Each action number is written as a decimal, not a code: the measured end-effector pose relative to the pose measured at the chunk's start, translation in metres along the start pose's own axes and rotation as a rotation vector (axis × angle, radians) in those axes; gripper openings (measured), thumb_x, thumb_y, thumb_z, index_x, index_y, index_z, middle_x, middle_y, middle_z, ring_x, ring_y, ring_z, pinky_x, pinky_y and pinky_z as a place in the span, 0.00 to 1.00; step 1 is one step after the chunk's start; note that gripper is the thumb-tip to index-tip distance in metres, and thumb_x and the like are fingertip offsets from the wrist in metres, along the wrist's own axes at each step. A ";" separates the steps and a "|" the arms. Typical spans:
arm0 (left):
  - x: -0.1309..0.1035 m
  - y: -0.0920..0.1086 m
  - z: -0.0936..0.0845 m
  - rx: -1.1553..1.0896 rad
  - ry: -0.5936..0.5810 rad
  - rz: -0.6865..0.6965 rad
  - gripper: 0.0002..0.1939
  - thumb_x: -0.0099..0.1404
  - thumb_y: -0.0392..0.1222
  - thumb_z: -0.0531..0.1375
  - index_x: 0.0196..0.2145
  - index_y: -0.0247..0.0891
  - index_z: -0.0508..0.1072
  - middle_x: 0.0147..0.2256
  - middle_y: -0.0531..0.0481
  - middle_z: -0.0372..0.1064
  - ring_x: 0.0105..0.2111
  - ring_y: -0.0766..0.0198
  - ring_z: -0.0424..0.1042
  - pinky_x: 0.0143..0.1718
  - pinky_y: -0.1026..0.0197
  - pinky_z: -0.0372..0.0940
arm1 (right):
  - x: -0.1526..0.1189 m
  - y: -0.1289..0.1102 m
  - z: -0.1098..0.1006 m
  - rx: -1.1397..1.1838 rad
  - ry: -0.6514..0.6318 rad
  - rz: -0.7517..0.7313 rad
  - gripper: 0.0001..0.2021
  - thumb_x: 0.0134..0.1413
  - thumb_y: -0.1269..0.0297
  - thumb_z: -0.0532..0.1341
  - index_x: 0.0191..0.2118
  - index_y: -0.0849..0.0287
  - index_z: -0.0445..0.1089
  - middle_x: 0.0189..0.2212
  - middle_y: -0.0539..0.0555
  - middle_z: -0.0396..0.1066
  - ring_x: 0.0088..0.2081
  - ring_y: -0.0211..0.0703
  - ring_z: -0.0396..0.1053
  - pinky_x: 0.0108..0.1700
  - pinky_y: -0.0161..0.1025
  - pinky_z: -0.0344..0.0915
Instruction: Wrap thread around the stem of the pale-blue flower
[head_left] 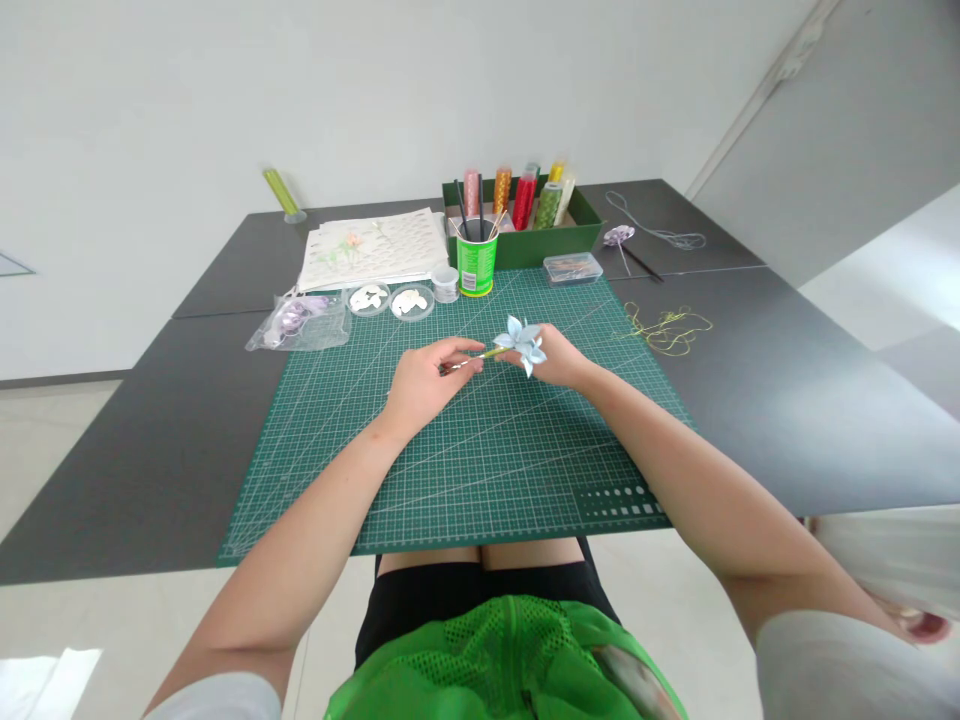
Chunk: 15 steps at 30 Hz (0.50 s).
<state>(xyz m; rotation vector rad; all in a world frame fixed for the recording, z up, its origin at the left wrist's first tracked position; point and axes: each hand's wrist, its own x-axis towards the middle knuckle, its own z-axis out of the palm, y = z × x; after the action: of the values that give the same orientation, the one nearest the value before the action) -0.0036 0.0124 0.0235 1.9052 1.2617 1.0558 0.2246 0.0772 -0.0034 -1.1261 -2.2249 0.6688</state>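
Observation:
A pale blue flower (519,340) with pointed petals is held above the green cutting mat (465,460), its thin green stem pointing left. My left hand (429,380) is closed on that stem, thumb and fingers pinched near its lower end. Beside the petals, my right hand (553,357) has its fingers bent behind the flower head; the blossom hides part of them, and whether they grip it does not show.
A green cup (476,262) of sticks stands before a green box (555,240) of thread spools. Dishes of white pieces (412,301), a plastic bag (300,325) and patterned sheets (375,250) lie left; a clear case (572,267), loose yellow thread (667,330) and a purple flower (619,235) lie right.

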 end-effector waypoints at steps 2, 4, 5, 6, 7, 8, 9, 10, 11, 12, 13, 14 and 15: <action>0.002 -0.002 -0.001 -0.010 0.084 -0.010 0.13 0.69 0.46 0.64 0.48 0.42 0.82 0.35 0.49 0.83 0.36 0.59 0.81 0.41 0.58 0.71 | 0.000 -0.003 0.001 0.034 -0.038 0.042 0.11 0.58 0.64 0.62 0.29 0.62 0.78 0.19 0.47 0.66 0.23 0.34 0.59 0.29 0.35 0.55; 0.004 -0.004 -0.002 -0.033 0.143 -0.023 0.13 0.69 0.45 0.64 0.48 0.42 0.83 0.35 0.48 0.83 0.36 0.58 0.81 0.42 0.57 0.72 | 0.000 -0.008 0.000 0.074 -0.107 0.055 0.11 0.60 0.65 0.60 0.34 0.61 0.80 0.18 0.45 0.64 0.22 0.33 0.57 0.30 0.35 0.54; 0.006 -0.006 -0.003 -0.054 0.159 -0.034 0.13 0.69 0.45 0.64 0.47 0.41 0.83 0.35 0.48 0.83 0.36 0.59 0.81 0.43 0.57 0.72 | -0.001 -0.010 -0.001 0.081 -0.134 0.050 0.11 0.61 0.65 0.60 0.35 0.61 0.80 0.17 0.44 0.62 0.22 0.33 0.56 0.30 0.35 0.54; 0.007 -0.007 -0.003 -0.081 0.164 -0.048 0.13 0.68 0.45 0.64 0.47 0.41 0.83 0.35 0.48 0.83 0.36 0.59 0.81 0.43 0.57 0.72 | -0.002 -0.012 -0.003 0.078 -0.152 0.042 0.11 0.61 0.65 0.59 0.35 0.61 0.80 0.17 0.44 0.61 0.21 0.32 0.55 0.30 0.35 0.55; 0.008 -0.008 -0.004 -0.109 0.165 -0.064 0.13 0.68 0.45 0.64 0.47 0.40 0.84 0.34 0.48 0.83 0.35 0.59 0.81 0.43 0.57 0.72 | -0.002 -0.014 -0.004 0.071 -0.167 0.034 0.12 0.62 0.65 0.59 0.35 0.60 0.79 0.17 0.44 0.62 0.22 0.33 0.55 0.31 0.35 0.56; 0.009 -0.010 -0.004 -0.136 0.161 -0.081 0.13 0.68 0.45 0.65 0.47 0.40 0.84 0.34 0.48 0.83 0.35 0.59 0.80 0.43 0.57 0.72 | -0.003 -0.016 -0.005 0.065 -0.175 0.024 0.12 0.63 0.64 0.58 0.36 0.60 0.79 0.19 0.45 0.64 0.23 0.34 0.58 0.32 0.36 0.58; 0.009 -0.011 -0.004 -0.159 0.154 -0.097 0.13 0.68 0.46 0.65 0.47 0.41 0.84 0.34 0.48 0.83 0.35 0.59 0.80 0.43 0.57 0.72 | -0.004 -0.016 -0.005 0.065 -0.173 0.008 0.12 0.64 0.64 0.57 0.39 0.59 0.79 0.22 0.47 0.68 0.25 0.35 0.62 0.35 0.37 0.61; 0.010 -0.013 -0.004 -0.180 0.148 -0.113 0.13 0.67 0.46 0.65 0.47 0.41 0.84 0.34 0.48 0.83 0.36 0.59 0.80 0.42 0.57 0.72 | -0.004 -0.017 -0.005 0.069 -0.156 -0.014 0.13 0.65 0.63 0.57 0.43 0.59 0.79 0.28 0.50 0.73 0.30 0.38 0.67 0.40 0.40 0.65; 0.010 -0.014 -0.004 -0.199 0.142 -0.127 0.14 0.67 0.47 0.65 0.47 0.41 0.84 0.34 0.47 0.83 0.36 0.58 0.80 0.41 0.57 0.72 | -0.005 -0.017 -0.003 0.079 -0.125 -0.040 0.14 0.65 0.62 0.56 0.49 0.58 0.77 0.36 0.54 0.76 0.37 0.42 0.71 0.46 0.44 0.67; 0.010 -0.015 -0.003 -0.217 0.138 -0.140 0.14 0.67 0.47 0.66 0.47 0.41 0.84 0.34 0.47 0.83 0.37 0.58 0.80 0.40 0.57 0.72 | -0.005 -0.018 -0.001 0.099 -0.090 -0.062 0.17 0.66 0.61 0.56 0.54 0.57 0.74 0.45 0.58 0.76 0.46 0.47 0.73 0.53 0.49 0.67; 0.010 -0.015 -0.002 -0.234 0.134 -0.150 0.15 0.66 0.48 0.66 0.47 0.41 0.84 0.34 0.47 0.83 0.37 0.58 0.80 0.39 0.58 0.71 | -0.005 -0.019 0.002 0.135 -0.058 -0.076 0.19 0.66 0.59 0.56 0.59 0.56 0.71 0.53 0.61 0.74 0.54 0.51 0.70 0.59 0.54 0.64; 0.010 -0.016 0.000 -0.249 0.130 -0.158 0.15 0.66 0.48 0.66 0.47 0.41 0.84 0.34 0.47 0.83 0.36 0.58 0.80 0.37 0.59 0.71 | -0.005 -0.021 0.006 0.194 -0.033 -0.079 0.22 0.66 0.58 0.57 0.62 0.55 0.68 0.58 0.62 0.70 0.60 0.54 0.66 0.63 0.57 0.60; 0.009 -0.015 0.001 -0.263 0.127 -0.166 0.15 0.65 0.48 0.66 0.47 0.41 0.84 0.34 0.47 0.83 0.35 0.59 0.79 0.35 0.59 0.70 | -0.005 -0.024 0.010 0.277 -0.022 -0.073 0.24 0.65 0.56 0.57 0.64 0.54 0.65 0.61 0.61 0.68 0.64 0.54 0.63 0.66 0.59 0.58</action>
<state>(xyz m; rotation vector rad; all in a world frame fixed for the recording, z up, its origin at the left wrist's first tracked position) -0.0072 0.0266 0.0130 1.5313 1.2569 1.2052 0.2069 0.0588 0.0037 -0.8984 -2.1001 0.9287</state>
